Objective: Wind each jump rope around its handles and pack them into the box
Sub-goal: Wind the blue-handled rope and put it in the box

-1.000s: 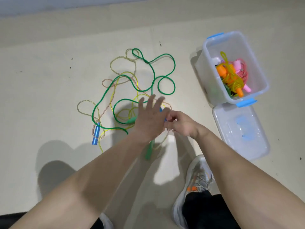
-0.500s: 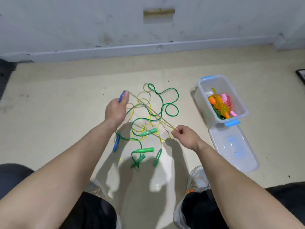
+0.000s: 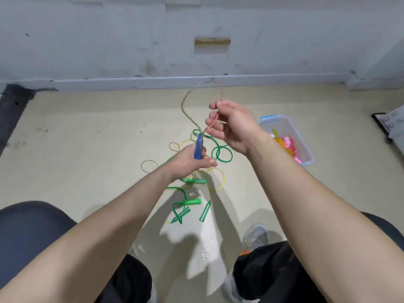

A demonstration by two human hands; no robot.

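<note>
Beige floor runs back to a scuffed grey wall w/ a baseboard. The left hand [image 3: 190, 164] is wrapped round a blue plastic handle [image 3: 198, 147], whose long axis stands near upright, tip pointing up & away; can't tell if that fist holds 1 handle or 2. From the tip a speckled braided jump rope [image 3: 185, 103] arcs up, over & down into the right hand [image 3: 235, 125], whose curled fingers pinch it just above & right of the handle. Winding prob. turns on this: the cord must cross the handle's length approx. square-on, & the right hand is placed to lay it. A clear plastic box w/ blue clips [image 3: 307, 157] sits further right, already holding bundled ropes; green plastic ropes [image 3: 220, 154] lie loose on the floor.
</note>
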